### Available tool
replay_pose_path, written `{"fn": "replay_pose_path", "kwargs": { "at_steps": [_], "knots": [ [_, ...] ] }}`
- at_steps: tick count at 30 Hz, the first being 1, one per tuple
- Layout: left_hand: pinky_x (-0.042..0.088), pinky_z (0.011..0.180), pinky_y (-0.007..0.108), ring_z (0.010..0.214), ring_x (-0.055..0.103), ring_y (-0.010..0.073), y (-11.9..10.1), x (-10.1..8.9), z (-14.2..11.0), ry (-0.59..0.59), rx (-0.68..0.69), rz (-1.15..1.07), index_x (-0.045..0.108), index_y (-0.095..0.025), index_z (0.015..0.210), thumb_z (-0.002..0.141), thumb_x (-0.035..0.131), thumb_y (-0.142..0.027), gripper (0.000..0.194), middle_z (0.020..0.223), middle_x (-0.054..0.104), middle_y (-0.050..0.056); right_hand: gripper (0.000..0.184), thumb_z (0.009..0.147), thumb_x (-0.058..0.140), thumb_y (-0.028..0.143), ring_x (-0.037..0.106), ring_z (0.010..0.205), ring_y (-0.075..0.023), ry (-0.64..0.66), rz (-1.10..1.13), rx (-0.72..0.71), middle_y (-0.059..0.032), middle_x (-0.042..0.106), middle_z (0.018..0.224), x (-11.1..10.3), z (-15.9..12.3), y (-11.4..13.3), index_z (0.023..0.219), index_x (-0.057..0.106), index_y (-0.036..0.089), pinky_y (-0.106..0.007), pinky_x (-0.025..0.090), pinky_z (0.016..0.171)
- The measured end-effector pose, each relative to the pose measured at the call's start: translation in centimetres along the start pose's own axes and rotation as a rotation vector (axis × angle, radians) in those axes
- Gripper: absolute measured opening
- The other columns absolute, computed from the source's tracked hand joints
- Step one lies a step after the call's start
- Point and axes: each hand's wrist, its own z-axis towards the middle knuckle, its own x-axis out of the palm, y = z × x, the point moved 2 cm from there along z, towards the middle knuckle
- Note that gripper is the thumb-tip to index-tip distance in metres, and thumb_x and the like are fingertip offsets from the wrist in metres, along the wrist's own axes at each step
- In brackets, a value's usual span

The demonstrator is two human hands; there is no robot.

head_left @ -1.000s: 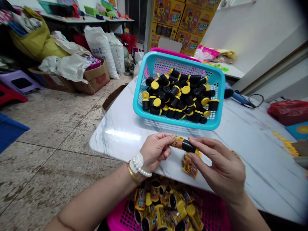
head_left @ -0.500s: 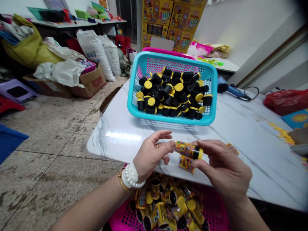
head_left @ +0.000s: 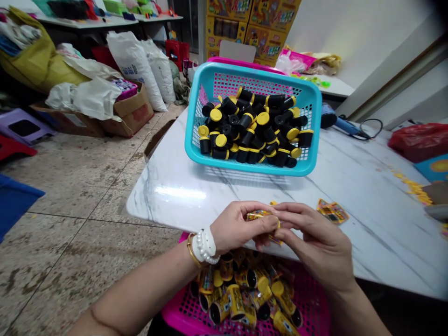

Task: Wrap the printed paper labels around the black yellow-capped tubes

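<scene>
Between both hands, just above the near edge of the marbled table (head_left: 168, 175), is a small canister (head_left: 258, 214) in a printed yellow wrapper. My left hand (head_left: 236, 228) is closed around it, thumb along the front, and partly hides it. Fingertips of my right hand (head_left: 315, 240) pinch its right end, next to my left fingers. Printed wrapper pieces (head_left: 332, 211) lie to the right of my right hand, and another lies partly hidden below the canister. Beneath my hands, a pink basket (head_left: 175, 315) contains several wrapped canisters (head_left: 236, 303).
A turquoise basket (head_left: 252, 171) of black canisters with yellow lids (head_left: 247, 120) stands beyond my hands. A blue corded tool (head_left: 346, 127) and a red plastic bag (head_left: 418, 142) are at the right. White sacks (head_left: 135, 70) and a cardboard box (head_left: 135, 109) stand on the floor at left.
My left hand has moved right and closed around the wrapped canister. My right hand has shifted slightly left, onto its end. More of the wrapper pieces at right now shows.
</scene>
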Motion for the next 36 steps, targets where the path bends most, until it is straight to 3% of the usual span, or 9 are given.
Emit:
{"fn": "replay_pose_path", "kwargs": {
  "at_steps": [4, 8, 12, 17, 21, 24, 29, 32, 36],
  "knots": [
    [0.049, 0.045, 0.023, 0.049, 0.061, 0.0133, 0.4, -0.9, -0.4, -0.050, -0.047, 0.049, 0.052, -0.017, 0.117, 0.082, 0.068, -0.063, 0.060, 0.067, 0.065, 0.000, 0.041, 0.086, 0.075, 0.015, 0.072, 0.097, -0.0210, -0.033, 0.057, 0.108, -0.0054, 0.072, 0.115, 0.2, -0.7, -1.2, 0.123, 0.069, 0.032, -0.035, 0.063, 0.080],
    [0.046, 0.047, 0.020, 0.050, 0.056, 0.0095, 0.4, -1.2, -0.8, -0.095, -0.027, 0.063, 0.059, -0.015, 0.106, 0.084, 0.072, -0.049, 0.043, 0.071, 0.063, 0.000, 0.040, 0.081, 0.078, 0.013, 0.070, 0.105, -0.0237, -0.028, -0.002, 0.050, -0.0056, 0.072, 0.114, 0.5, -1.1, -1.1, 0.116, 0.073, 0.031, -0.039, 0.061, 0.086],
    [0.051, 0.064, 0.023, 0.068, 0.063, 0.0114, -0.1, -0.7, -1.5, -0.179, 0.168, 0.213, 0.068, -0.016, 0.110, 0.085, 0.072, -0.024, 0.027, 0.084, 0.070, 0.004, 0.042, 0.077, 0.082, 0.011, 0.072, 0.096, -0.0213, -0.121, 0.009, 0.047, -0.0030, 0.075, 0.105, 0.7, -1.1, -0.2, 0.112, 0.076, 0.033, -0.038, 0.060, 0.085],
    [0.051, 0.094, 0.034, 0.101, 0.068, 0.0200, -0.6, -0.3, -1.8, -0.172, 0.433, 0.565, 0.074, -0.020, 0.113, 0.087, 0.070, -0.021, 0.026, 0.109, 0.075, 0.008, 0.025, 0.079, 0.082, 0.019, 0.073, 0.087, -0.0196, -0.128, 0.174, 0.266, -0.0017, 0.077, 0.094, 0.6, -1.0, 0.0, 0.101, 0.080, 0.030, -0.032, 0.063, 0.074],
    [0.051, 0.097, 0.036, 0.106, 0.068, 0.0222, -0.4, -0.6, -1.6, -0.031, 0.385, 0.536, 0.067, -0.026, 0.129, 0.082, 0.075, -0.018, 0.048, 0.115, 0.074, 0.008, 0.021, 0.077, 0.083, 0.022, 0.075, 0.087, -0.0200, -0.119, 0.246, 0.334, -0.0020, 0.078, 0.095, 0.6, -1.0, -0.6, 0.096, 0.081, 0.030, -0.032, 0.065, 0.076],
    [0.055, 0.078, 0.031, 0.085, 0.070, 0.0187, -0.2, -1.3, -1.7, -0.145, 0.233, 0.382, 0.051, -0.022, 0.144, 0.078, 0.080, -0.029, 0.073, 0.102, 0.072, 0.008, 0.028, 0.078, 0.082, 0.019, 0.074, 0.098, -0.0222, -0.150, 0.204, 0.287, -0.0040, 0.078, 0.105, 0.8, -0.8, -0.9, 0.103, 0.080, 0.031, -0.035, 0.065, 0.082],
    [0.050, 0.060, 0.024, 0.063, 0.063, 0.0119, -0.1, -2.2, -1.7, -0.162, 0.030, 0.218, 0.065, -0.014, 0.109, 0.086, 0.071, -0.038, 0.034, 0.080, 0.066, 0.003, 0.040, 0.079, 0.081, 0.012, 0.072, 0.101, -0.0216, -0.114, 0.081, 0.109, -0.0029, 0.077, 0.110, 1.2, -0.9, -0.8, 0.112, 0.077, 0.035, -0.040, 0.062, 0.090],
    [0.052, 0.071, 0.027, 0.077, 0.066, 0.0158, -0.4, -2.2, -1.7, -0.169, 0.138, 0.353, 0.070, -0.016, 0.107, 0.084, 0.073, -0.032, 0.028, 0.090, 0.071, 0.007, 0.043, 0.078, 0.082, 0.012, 0.073, 0.095, -0.0201, -0.101, 0.033, 0.084, -0.0008, 0.078, 0.105, 1.2, -1.1, -0.7, 0.112, 0.076, 0.037, -0.040, 0.061, 0.090],
    [0.050, 0.087, 0.032, 0.094, 0.067, 0.0196, -0.5, -1.5, -1.8, -0.178, 0.339, 0.660, 0.074, -0.017, 0.112, 0.088, 0.070, -0.027, 0.027, 0.104, 0.074, 0.010, 0.037, 0.078, 0.082, 0.016, 0.073, 0.090, -0.0201, -0.111, 0.082, 0.202, -0.0009, 0.079, 0.100, 1.1, -1.3, -0.4, 0.109, 0.078, 0.036, -0.037, 0.063, 0.082]
  ]
}}
